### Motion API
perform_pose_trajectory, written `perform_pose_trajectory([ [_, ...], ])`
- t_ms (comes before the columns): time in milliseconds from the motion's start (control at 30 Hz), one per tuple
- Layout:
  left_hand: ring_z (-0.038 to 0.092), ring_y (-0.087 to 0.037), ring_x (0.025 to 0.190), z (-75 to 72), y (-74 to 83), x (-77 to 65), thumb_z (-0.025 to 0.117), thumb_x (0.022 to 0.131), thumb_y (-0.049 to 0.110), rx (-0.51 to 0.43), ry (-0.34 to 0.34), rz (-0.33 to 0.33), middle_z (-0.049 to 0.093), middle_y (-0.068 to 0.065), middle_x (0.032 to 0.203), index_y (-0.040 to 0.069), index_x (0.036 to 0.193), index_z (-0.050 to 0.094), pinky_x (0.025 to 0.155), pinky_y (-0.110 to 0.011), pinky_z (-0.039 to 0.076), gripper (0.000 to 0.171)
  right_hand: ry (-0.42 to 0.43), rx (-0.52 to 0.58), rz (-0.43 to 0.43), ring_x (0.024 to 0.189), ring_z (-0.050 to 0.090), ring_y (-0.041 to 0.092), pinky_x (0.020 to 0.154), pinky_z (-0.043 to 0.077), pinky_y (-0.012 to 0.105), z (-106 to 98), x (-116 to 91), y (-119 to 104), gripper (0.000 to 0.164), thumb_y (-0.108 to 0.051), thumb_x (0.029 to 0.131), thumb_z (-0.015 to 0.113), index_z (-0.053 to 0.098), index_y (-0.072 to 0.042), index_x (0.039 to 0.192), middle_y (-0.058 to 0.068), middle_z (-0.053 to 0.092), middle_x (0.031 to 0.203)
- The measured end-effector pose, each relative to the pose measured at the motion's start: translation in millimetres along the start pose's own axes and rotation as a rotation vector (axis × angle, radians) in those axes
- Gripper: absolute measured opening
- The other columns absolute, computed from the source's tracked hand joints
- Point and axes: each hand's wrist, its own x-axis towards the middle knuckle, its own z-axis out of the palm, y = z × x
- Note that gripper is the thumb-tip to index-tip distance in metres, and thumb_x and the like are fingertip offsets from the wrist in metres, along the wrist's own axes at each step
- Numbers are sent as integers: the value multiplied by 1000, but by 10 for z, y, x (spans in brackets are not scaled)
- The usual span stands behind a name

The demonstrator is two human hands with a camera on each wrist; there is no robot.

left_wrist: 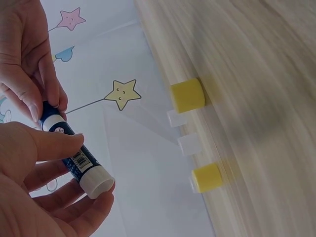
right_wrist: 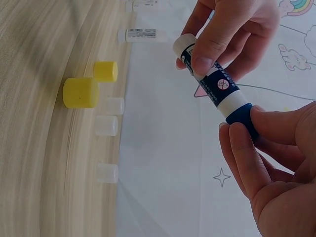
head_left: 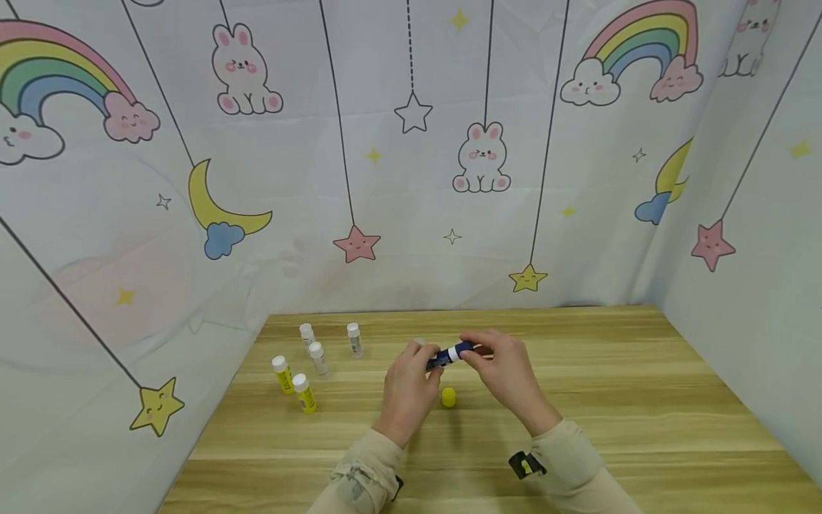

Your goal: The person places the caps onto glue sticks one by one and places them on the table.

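Both hands hold one blue-and-white glue stick (head_left: 453,353), tilted above the table. My left hand (head_left: 409,389) grips its label part with thumb and fingers, close to the white end. With the right hand (head_left: 507,371) I pinch the blue end, as the right wrist view also shows. Below the hands, a yellow cap (head_left: 448,397) stands on the table. A second yellow cap (right_wrist: 105,71) and several translucent white caps (right_wrist: 106,125) stand farther back in the right wrist view; my hands mostly hide these in the head view.
To the left stand two yellow glue sticks (head_left: 305,394) with white tops and three white glue sticks (head_left: 318,359). The wood-grain table (head_left: 616,400) meets a white curtain (head_left: 411,285) printed with stars, rabbits and rainbows at the back and sides.
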Motion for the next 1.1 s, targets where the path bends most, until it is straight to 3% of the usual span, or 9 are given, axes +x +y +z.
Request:
perform_pose_trajectory([
  [933,62,-15,75,-15,67,9,84,83,12,17,-2,42,62,-1,91,11,106,73,64,-32,53,26,0,-3,-2,91,72,16,75,59,31,8,-26,-1,27,-10,92,75,75,-12,119,4,71,117],
  [1100,65,-17,79,-27,85,13,84,83,11,29,2,82,69,-1,92,11,105,72,68,-34,55,25,-3,-8,1,90,71,15,75,59,31,-10,-39,-10,26,-11,92,75,75,-12,118,2,72,112],
])
